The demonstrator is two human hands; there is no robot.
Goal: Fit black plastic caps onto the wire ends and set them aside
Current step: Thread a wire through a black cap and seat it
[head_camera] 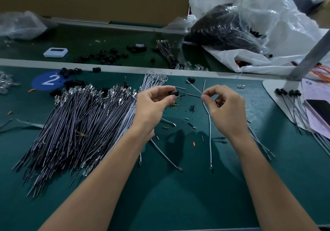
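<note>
At centre frame our left hand (153,105) pinches a black cap (174,92) between thumb and fingers, which half hide it. Just right of it, our right hand (223,105) pinches a grey wire (210,132) near its upper end. The tip is too small to make out. Cap and wire are apart. Uncapped wires (80,123) cover the worktop (178,195) at left. Capped wires (292,102) lie at right, cut off by the frame edge.
</note>
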